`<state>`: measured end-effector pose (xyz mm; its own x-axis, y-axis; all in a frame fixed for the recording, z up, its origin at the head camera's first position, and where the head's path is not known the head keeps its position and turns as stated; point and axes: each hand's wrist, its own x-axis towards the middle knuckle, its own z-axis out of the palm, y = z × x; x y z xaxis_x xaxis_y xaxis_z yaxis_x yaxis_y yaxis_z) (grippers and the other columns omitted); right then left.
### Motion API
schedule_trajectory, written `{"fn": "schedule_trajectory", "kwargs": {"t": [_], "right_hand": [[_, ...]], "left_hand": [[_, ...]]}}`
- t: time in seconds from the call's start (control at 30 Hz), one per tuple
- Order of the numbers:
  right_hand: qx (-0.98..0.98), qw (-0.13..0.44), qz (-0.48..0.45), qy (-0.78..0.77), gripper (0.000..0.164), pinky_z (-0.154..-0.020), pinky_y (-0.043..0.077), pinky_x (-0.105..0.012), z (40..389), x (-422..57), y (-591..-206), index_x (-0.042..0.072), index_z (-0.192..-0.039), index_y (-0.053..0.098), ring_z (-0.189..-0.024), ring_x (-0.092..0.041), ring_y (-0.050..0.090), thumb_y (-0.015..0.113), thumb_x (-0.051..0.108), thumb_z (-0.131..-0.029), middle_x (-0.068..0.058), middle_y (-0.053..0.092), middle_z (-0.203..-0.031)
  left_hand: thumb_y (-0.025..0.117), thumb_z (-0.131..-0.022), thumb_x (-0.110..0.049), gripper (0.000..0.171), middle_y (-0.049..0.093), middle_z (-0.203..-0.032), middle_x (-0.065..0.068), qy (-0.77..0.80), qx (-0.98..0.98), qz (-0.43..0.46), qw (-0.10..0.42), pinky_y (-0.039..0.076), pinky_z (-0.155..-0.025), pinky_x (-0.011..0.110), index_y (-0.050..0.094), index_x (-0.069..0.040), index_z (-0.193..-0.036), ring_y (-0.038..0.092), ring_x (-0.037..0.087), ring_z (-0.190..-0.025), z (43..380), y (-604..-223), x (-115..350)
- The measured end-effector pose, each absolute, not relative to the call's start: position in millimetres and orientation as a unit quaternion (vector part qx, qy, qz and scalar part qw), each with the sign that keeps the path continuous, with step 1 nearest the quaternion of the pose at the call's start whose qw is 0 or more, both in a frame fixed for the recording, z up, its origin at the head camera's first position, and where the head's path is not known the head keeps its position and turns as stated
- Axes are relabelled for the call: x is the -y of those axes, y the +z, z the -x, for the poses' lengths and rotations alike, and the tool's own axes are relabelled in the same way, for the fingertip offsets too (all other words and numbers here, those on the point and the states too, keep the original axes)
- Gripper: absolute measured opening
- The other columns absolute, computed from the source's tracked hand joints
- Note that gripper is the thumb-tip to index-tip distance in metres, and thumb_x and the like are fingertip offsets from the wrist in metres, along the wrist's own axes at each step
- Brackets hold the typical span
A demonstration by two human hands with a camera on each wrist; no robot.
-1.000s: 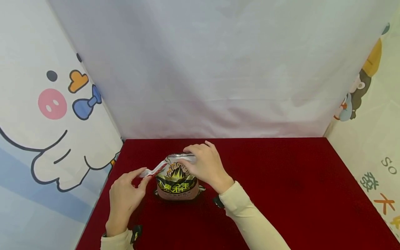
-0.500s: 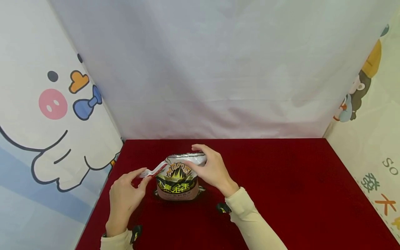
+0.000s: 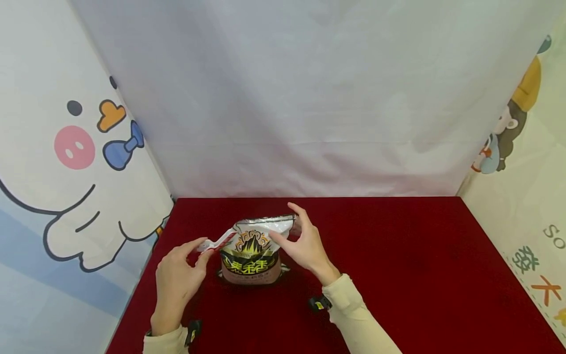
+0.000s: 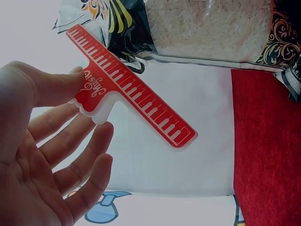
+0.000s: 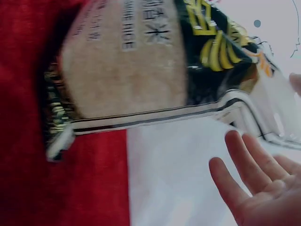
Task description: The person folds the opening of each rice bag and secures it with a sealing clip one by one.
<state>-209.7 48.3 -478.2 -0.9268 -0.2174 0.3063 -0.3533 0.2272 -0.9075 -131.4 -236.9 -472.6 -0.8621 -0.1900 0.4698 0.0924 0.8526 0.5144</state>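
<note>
A bag of rice (image 3: 250,258) with a clear front window stands upright on the red table, its white upper part (image 3: 265,226) loose and leaning right. At its upper left side, my left hand (image 3: 179,280) pinches a red clip (image 4: 134,89) by its handle between thumb and fingers. Piano keys and the word "Music" are printed on the clip, whose long bar overlaps the bag's edge. My right hand (image 3: 305,246) is spread around the bag's upper right corner, thumb in front and fingers behind. In the right wrist view its fingers (image 5: 251,165) stand apart from the bag's side seam.
A red cloth (image 3: 398,275) covers the table. Behind it hangs a pale curtain (image 3: 309,98). Printed cartoon panels flank it, with a white figure (image 3: 75,147) on the left and a panel with characters (image 3: 530,246) on the right.
My right hand has slid right along the bag's top to its corner and spread wider, uncovering more of the white upper part. The left hand and the clip have stayed in place.
</note>
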Motion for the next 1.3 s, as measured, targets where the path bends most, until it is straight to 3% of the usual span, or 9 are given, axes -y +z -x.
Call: {"fn": "schedule_trajectory", "kwargs": {"t": [0.17, 0.23, 0.37, 0.43, 0.6, 1.0, 1.3], "right_hand": [[0.774, -0.008, -0.195, 0.603, 0.052, -0.096, 0.063, -0.044, 207, -52, -498, 0.013, -0.139, 0.062, -0.109, -0.029, 0.077, 0.082, 0.023, -0.093, -0.011, 0.077, -0.12], [0.774, -0.024, -0.205, 0.599, 0.045, -0.097, 0.062, -0.046, 205, -54, -507, 0.012, -0.135, 0.065, -0.111, -0.032, 0.077, 0.081, 0.023, -0.094, -0.012, 0.077, -0.122], [0.775, -0.054, -0.238, 0.582, 0.05, -0.101, 0.06, -0.05, 203, -57, -525, 0.011, -0.141, 0.065, -0.116, -0.034, 0.075, 0.081, 0.023, -0.095, -0.013, 0.076, -0.128], [0.778, -0.068, -0.253, 0.571, 0.055, -0.103, 0.059, -0.05, 202, -59, -535, 0.01, -0.143, 0.064, -0.118, -0.034, 0.074, 0.083, 0.024, -0.093, -0.013, 0.075, -0.131], [0.792, -0.064, -0.266, 0.546, 0.067, -0.103, 0.059, -0.048, 201, -61, -554, 0.01, -0.146, 0.062, -0.117, -0.03, 0.075, 0.088, 0.026, -0.087, -0.011, 0.076, -0.131], [0.808, -0.043, -0.249, 0.532, 0.064, -0.097, 0.061, -0.044, 201, -58, -564, 0.012, -0.145, 0.064, -0.113, -0.03, 0.076, 0.088, 0.029, -0.088, -0.012, 0.075, -0.131], [0.81, -0.051, -0.241, 0.532, 0.061, -0.097, 0.061, -0.043, 203, -59, -565, 0.014, -0.142, 0.066, -0.114, -0.026, 0.075, 0.089, 0.029, -0.088, -0.009, 0.075, -0.131]], "left_hand": [[0.084, -0.088, -0.014, 0.032, 0.082, -0.103, 0.014, -0.271, 0.925, -0.024, 0.267, 0.035, -0.055, 0.032, 0.082, -0.014, -0.12, 0.046, 0.016, -0.059, 132, -474, 237], [0.084, -0.089, -0.015, 0.031, 0.082, -0.104, 0.015, -0.271, 0.924, -0.023, 0.27, 0.041, -0.055, 0.036, 0.082, -0.013, -0.12, 0.054, 0.021, -0.061, 132, -475, 237], [0.083, -0.09, -0.016, 0.03, 0.082, -0.107, 0.016, -0.274, 0.923, -0.029, 0.268, 0.054, -0.065, 0.054, 0.082, -0.012, -0.12, 0.072, 0.037, -0.079, 131, -475, 236], [0.082, -0.091, -0.018, 0.031, 0.082, -0.109, 0.017, -0.274, 0.925, -0.036, 0.26, 0.057, -0.073, 0.06, 0.081, -0.011, -0.121, 0.075, 0.041, -0.091, 130, -475, 236], [0.078, -0.094, -0.017, 0.034, 0.08, -0.116, 0.02, -0.276, 0.929, -0.033, 0.242, 0.057, -0.08, 0.064, 0.078, -0.008, -0.127, 0.074, 0.044, -0.1, 131, -475, 234], [0.084, -0.089, -0.011, 0.025, 0.081, -0.099, 0.019, -0.271, 0.912, -0.014, 0.307, 0.056, -0.075, 0.062, 0.083, -0.008, -0.113, 0.073, 0.04, -0.089, 135, -480, 233], [0.084, -0.088, -0.009, 0.025, 0.081, -0.101, 0.02, -0.269, 0.908, 0.005, 0.321, 0.056, -0.069, 0.061, 0.083, -0.006, -0.112, 0.074, 0.038, -0.076, 137, -478, 231]]}}
